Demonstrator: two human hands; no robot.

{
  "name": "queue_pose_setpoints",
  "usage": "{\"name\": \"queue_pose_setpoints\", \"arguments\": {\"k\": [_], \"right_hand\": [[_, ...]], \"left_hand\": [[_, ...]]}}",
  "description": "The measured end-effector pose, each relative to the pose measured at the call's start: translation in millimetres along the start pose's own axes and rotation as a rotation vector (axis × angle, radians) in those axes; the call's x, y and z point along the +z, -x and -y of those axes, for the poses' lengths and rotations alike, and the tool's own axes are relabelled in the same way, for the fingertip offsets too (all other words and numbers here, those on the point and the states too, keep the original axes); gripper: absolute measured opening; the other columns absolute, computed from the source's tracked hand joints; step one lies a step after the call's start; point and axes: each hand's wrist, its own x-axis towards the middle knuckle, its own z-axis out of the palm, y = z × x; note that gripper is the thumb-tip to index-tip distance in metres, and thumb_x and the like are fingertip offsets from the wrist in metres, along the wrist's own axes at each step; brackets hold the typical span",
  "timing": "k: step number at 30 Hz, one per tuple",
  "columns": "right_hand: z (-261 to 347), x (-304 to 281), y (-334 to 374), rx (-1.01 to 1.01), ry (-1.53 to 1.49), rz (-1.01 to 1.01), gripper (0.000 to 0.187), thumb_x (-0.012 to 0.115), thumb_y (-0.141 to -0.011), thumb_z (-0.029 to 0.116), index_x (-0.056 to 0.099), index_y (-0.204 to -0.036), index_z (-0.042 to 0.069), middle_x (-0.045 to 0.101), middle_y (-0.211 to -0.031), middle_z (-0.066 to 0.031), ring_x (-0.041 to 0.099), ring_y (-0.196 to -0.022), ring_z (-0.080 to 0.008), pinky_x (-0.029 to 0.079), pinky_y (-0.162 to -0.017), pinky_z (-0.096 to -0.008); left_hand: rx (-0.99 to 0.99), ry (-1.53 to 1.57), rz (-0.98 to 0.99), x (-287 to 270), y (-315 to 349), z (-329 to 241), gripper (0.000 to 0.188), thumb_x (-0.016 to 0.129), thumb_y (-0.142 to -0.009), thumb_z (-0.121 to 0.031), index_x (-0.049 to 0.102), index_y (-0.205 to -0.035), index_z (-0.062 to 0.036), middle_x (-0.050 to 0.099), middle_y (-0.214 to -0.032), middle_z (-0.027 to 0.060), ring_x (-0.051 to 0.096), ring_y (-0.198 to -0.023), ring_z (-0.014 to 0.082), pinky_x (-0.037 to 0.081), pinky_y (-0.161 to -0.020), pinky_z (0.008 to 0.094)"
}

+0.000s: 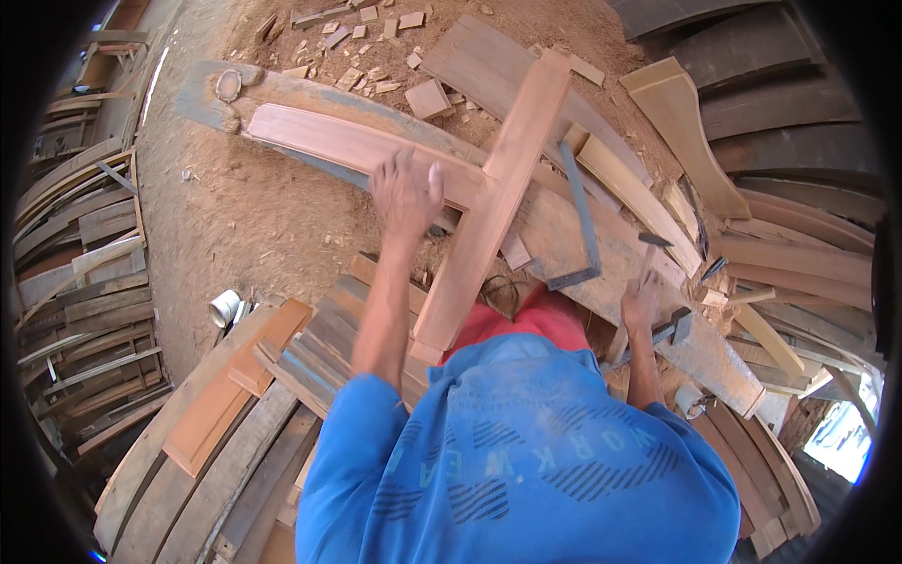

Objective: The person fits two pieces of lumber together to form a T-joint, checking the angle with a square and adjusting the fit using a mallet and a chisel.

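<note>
A planed pinkish board (319, 133) runs from the upper left and meets a second pinkish board (517, 155) that crosses it at a steep angle. Over the near edge of the first board is my left hand (406, 195), fingers stretched and thumb apart, slightly blurred; whether it touches the wood I cannot tell. My right hand (641, 303) is closed round the handle of a hammer (655, 242), its dark head pointing up. Between the crossing board and the hammer lies a dark metal square (581, 211), resting on the worn plank bench (550, 226).
Offcuts (390, 28) and sawdust cover the ground ahead. A clamp (672, 327) sits on the bench by my right hand. Stacked boards (225, 451) lie at the near left, curved planks (780, 122) at the right. A white roll (225, 307) is on the ground at left.
</note>
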Motion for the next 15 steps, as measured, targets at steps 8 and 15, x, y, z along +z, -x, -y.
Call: {"name": "queue_pose_setpoints", "arguments": {"k": [8, 15], "right_hand": [[160, 14, 33, -0.141, -0.191, 0.258, 0.056, 0.073, -0.089, 0.04, 0.059, -0.108, -0.01, 0.066, -0.103, -0.0297, 0.063, -0.097, -0.0477, 0.05, -0.087, -0.0519], [198, 81, 54, -0.249, -0.334, 0.183, 0.047, 0.071, -0.091, 0.036, 0.061, -0.109, -0.007, 0.063, -0.109, -0.0305, 0.06, -0.107, -0.0469, 0.048, -0.095, -0.0526]], "left_hand": [[0.333, -0.146, 0.263, 59, -33, 26, 0.041, 0.056, -0.097, -0.043, 0.071, -0.117, -0.0098, 0.062, -0.131, 0.0153, 0.052, -0.127, 0.0374, 0.025, -0.115, 0.0619], [0.281, -0.229, 0.294, 55, -35, 25, 0.044, 0.052, -0.097, -0.044, 0.073, -0.115, -0.0107, 0.064, -0.125, 0.0179, 0.052, -0.124, 0.0357, 0.026, -0.111, 0.0613]]}}
